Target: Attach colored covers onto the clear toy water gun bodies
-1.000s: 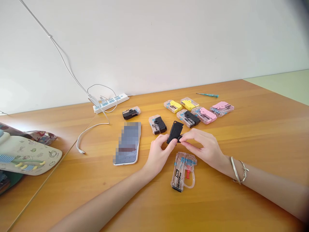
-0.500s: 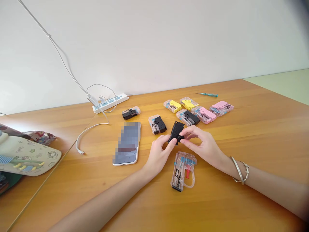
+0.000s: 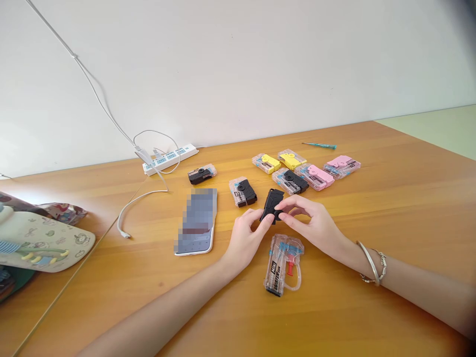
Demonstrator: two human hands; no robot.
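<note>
My left hand (image 3: 248, 233) is closed on a black plastic water-gun cover (image 3: 274, 199), its thumb pressed along the lower edge. Fingers of my right hand (image 3: 312, 220) pinch the round black end of the same cover from the right; the fingertips partly hide that end. Just below both hands, a clear mini water gun (image 3: 274, 265) lies flat on the table, with blue inner parts, a red trigger and a looped clear guard. Beyond the hands lie folded water guns with black covers, one left of centre (image 3: 247, 192) and another (image 3: 292, 181) behind the right hand.
Yellow water guns (image 3: 268, 162) and pink ones (image 3: 317, 176) lie farther back, near a teal screwdriver (image 3: 320, 146). Another black one (image 3: 202, 173) is left of them. A phone (image 3: 195, 223), a power strip (image 3: 171, 158), a white cable (image 3: 126, 208) and a patterned bottle (image 3: 48, 238) occupy the left.
Both hands stay on the black cover, which has tilted very slightly. Everything on the table keeps its place.
</note>
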